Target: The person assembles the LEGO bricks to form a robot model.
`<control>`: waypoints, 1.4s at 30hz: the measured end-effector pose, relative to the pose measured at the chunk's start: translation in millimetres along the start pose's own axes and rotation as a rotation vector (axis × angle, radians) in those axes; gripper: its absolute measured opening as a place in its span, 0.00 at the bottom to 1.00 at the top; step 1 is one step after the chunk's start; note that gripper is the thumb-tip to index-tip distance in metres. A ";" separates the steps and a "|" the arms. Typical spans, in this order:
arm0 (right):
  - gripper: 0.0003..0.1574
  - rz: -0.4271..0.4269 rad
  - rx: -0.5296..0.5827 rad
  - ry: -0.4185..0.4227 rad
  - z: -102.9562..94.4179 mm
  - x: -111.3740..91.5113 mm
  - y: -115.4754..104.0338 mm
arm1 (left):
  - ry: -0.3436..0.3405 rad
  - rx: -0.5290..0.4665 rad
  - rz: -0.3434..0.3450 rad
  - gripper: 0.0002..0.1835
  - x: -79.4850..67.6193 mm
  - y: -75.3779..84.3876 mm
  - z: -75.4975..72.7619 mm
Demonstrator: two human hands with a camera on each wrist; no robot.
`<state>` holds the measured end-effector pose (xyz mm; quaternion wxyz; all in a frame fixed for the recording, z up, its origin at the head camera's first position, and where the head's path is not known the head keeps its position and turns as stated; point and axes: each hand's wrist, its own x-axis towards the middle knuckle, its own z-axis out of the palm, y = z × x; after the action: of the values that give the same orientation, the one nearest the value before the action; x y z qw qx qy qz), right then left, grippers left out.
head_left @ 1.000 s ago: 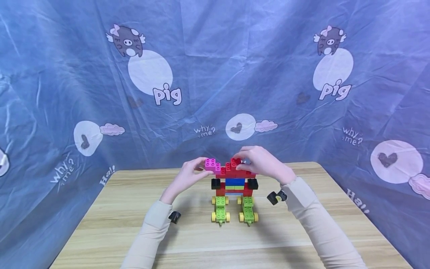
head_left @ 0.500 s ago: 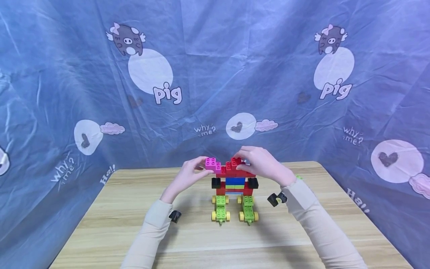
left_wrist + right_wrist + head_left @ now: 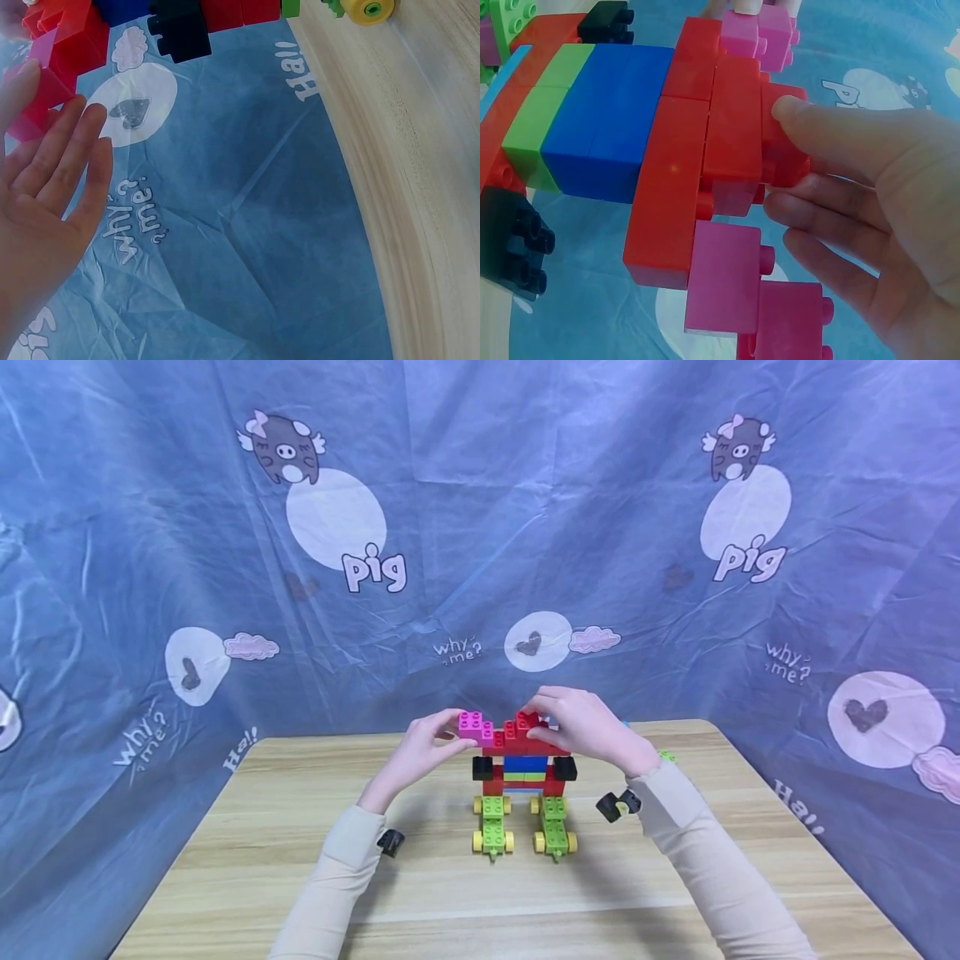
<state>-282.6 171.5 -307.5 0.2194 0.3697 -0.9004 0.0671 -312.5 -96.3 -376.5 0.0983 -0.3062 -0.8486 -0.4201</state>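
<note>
A build of big studded toy bricks stands on the table, red on top with blue and light green below. Its base is two green wheeled pieces with yellow wheels. Black bricks jut from both sides. My left hand pinches the pink bricks at the upper left, its thumb against them. My right hand pinches the topmost red brick between thumb and fingers. More pink bricks sit on the right end of the red row, behind that hand in the head view.
The wooden table ends at a blue printed cloth that hangs behind and at both sides. A small green studded piece shows beside the right cuff, partly hidden. Black wrist cameras stick out from both sleeves.
Both hands keep their hold and barely move. The head view has shifted slightly, and the green piece by the right cuff now shows where the sleeve hid it.
</note>
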 end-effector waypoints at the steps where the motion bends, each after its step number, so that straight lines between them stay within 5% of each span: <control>1: 0.18 0.000 -0.003 0.006 0.3 -0.3 0.0 | -0.001 -0.002 0.002 0.24 0.1 0.0 0.1; 16: 0.18 0.004 -0.012 0.037 2.9 -2.0 -0.7 | -0.004 0.009 -0.009 0.25 0.3 -0.1 0.5; 28: 0.20 0.040 0.175 -0.091 -5.1 -4.4 10.1 | -0.012 0.018 -0.018 0.26 -0.3 0.0 -1.0; 42: 0.20 0.034 0.168 -0.072 -4.4 -5.3 12.2 | 0.005 0.020 0.010 0.24 -0.7 0.5 0.1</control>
<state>-286.2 184.9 -305.4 0.1538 0.3738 -0.9050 0.1325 -311.6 -96.3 -376.5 0.1059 -0.3085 -0.8509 -0.4118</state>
